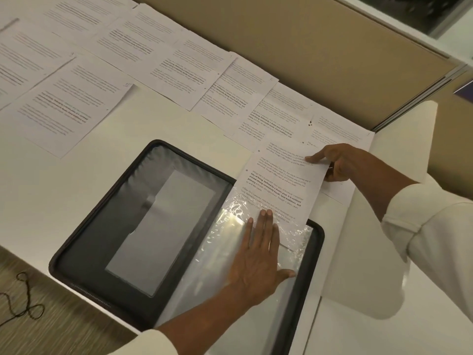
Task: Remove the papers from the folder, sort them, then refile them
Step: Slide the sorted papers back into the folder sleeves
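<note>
1. Folder – black, zip-edged, lying open flat at the front edge of the table. Its L half is a grey inner panel w/ a lighter pocket. Its R half carries a clear plastic pocket, crinkled and glaring at the top.

2. Sheet – printed text, approx. half in the plastic pocket. Its near end is under the crinkled film. Its far end sticks out past the folder's far edge, toward the table's far R corner, and overlaps the loose pages there.

3. L hand – palm down on the plastic pocket. Fingers are straight and close together, thumb out to the side. The tips rest on the film right over the sheet's near end, gripping nothing.

4. R hand – at the sheet's far R edge. Fingers pinch that edge, index finger on top of the page and the rest curled beneath. A pale cuff shows at the wrist.

5. Papers – many printed pages, laid out in overlapping rows along the far edge and far L part of the table, well apart from the L hand.

6. Misc. – a beige partition stands behind the far edge. A dark cord lies on the carpeted floor off the front L corner.
</note>
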The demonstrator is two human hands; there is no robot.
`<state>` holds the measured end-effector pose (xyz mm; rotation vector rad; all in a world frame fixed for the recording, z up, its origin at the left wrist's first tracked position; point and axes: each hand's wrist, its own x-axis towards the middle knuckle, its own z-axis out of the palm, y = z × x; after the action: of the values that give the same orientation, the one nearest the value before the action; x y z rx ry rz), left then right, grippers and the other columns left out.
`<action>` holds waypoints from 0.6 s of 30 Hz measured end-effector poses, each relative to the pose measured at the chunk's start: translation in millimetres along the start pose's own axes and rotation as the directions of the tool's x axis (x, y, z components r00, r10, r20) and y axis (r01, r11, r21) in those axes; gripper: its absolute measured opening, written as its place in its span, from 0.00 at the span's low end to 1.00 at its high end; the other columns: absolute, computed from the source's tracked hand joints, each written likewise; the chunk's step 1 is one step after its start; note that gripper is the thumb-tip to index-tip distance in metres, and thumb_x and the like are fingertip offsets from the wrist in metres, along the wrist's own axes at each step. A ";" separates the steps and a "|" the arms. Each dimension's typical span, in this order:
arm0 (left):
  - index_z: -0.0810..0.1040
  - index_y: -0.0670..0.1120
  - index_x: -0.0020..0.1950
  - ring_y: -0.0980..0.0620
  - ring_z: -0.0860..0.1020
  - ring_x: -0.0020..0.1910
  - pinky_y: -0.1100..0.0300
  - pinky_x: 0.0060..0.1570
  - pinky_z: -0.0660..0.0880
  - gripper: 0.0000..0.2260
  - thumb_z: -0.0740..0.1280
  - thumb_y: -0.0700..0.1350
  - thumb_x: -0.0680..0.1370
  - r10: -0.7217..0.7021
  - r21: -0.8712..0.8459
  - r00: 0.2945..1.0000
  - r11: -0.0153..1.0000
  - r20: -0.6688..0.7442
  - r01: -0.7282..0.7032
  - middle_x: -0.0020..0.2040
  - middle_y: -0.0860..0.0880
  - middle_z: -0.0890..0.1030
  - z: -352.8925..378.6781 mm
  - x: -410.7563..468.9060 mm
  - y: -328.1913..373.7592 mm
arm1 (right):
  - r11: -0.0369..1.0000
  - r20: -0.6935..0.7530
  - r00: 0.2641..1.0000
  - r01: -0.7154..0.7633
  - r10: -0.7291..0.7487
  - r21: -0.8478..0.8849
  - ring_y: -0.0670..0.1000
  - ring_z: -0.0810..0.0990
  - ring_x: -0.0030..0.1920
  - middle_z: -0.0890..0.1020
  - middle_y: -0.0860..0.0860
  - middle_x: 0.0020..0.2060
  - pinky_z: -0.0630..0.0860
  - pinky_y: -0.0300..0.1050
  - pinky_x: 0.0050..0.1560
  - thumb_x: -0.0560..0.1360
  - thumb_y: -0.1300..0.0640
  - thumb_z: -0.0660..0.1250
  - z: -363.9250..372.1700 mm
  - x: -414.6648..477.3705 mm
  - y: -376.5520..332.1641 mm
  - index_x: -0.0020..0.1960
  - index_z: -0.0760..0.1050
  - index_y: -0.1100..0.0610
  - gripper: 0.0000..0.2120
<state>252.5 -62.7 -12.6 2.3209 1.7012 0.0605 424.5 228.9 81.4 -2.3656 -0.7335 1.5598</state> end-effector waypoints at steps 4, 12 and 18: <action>0.50 0.38 0.85 0.35 0.36 0.84 0.33 0.81 0.49 0.49 0.48 0.76 0.80 0.024 0.012 0.999 1.000 0.027 -0.025 0.84 0.34 0.38 -0.5 3.6 2.6 | 0.999 0.005 1.000 0.010 -0.010 -0.052 0.57 0.84 0.44 0.84 0.57 0.48 0.79 0.53 0.37 0.70 0.68 0.81 -1.6 -0.6 8.4 0.50 0.77 0.60 0.15; 0.48 0.37 0.85 0.35 0.37 0.84 0.34 0.81 0.51 0.49 0.49 0.75 0.81 0.060 0.048 0.996 0.997 0.061 -0.063 0.84 0.33 0.38 -1.4 1.2 -0.9 | 0.964 0.084 0.995 0.075 -0.055 -0.255 0.55 0.83 0.47 0.86 0.56 0.52 0.80 0.50 0.47 0.67 0.67 0.83 -8.0 11.0 18.3 0.53 0.81 0.59 0.18; 0.51 0.37 0.85 0.35 0.38 0.84 0.34 0.80 0.53 0.48 0.47 0.75 0.81 0.055 0.030 0.996 0.998 0.068 -0.058 0.84 0.34 0.39 -2.6 -11.2 -0.6 | 0.809 0.238 0.956 0.273 -0.170 -0.521 0.53 0.82 0.49 0.86 0.53 0.50 0.80 0.47 0.46 0.64 0.62 0.86 -24.9 22.8 -5.1 0.52 0.85 0.57 0.18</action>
<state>248.0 -72.6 -8.8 2.3661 1.6162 -0.0330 452.8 247.3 75.8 -2.3814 -1.6377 1.6341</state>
